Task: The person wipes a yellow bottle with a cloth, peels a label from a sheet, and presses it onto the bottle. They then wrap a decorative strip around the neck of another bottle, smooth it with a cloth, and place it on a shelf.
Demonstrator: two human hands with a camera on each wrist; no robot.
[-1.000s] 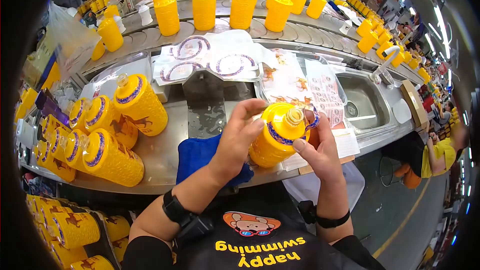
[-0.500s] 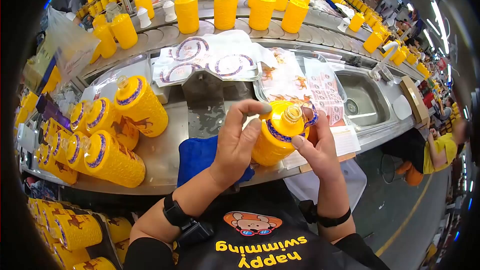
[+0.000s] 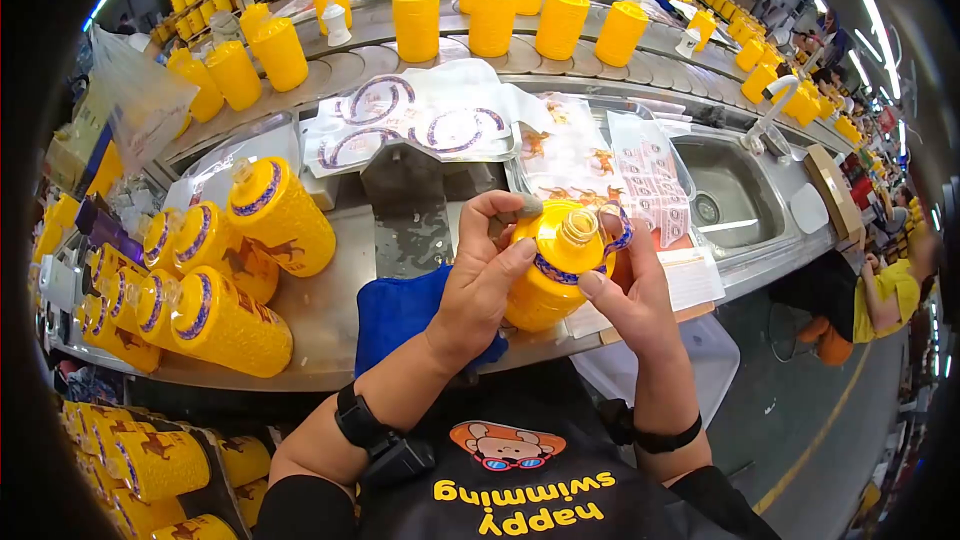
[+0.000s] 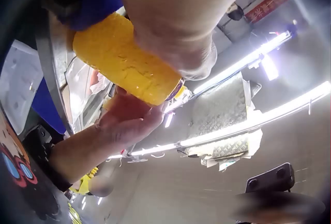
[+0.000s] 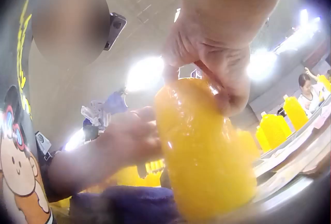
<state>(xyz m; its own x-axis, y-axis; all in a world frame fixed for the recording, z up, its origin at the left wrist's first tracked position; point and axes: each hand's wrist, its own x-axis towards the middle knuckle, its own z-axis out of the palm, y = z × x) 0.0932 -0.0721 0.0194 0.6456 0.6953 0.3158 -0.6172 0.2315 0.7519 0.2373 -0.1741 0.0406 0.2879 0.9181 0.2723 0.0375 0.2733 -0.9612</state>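
A yellow bottle (image 3: 543, 306) with a clear glass neck stands tilted between both hands over the counter's front edge. Round its shoulder runs a purple patterned decal strip (image 3: 557, 273), whose loose end stands off the bottle at the right. My left hand (image 3: 478, 280) holds the bottle's left side, fingertips and thumb at the shoulder. On the other side, my right hand (image 3: 645, 305) pinches the strip, with the thumb near the shoulder and the fingers behind the loose end. In the right wrist view, the bottle (image 5: 204, 151) hides part of the left hand (image 5: 126, 138).
Several decorated bottles (image 3: 280, 220) stand on the left of the counter. Beyond the hands lie decal sheets (image 3: 400, 120) and a tray of horse decals (image 3: 570, 155). A sink (image 3: 730, 200) is at right, a blue cloth (image 3: 395, 325) at the front edge. Bottles line the conveyor (image 3: 450, 60).
My left thumb lifts slightly off the bottle, then comes back against its shoulder. The right hand keeps its place on the strip. Bottles on the conveyor have shifted right.
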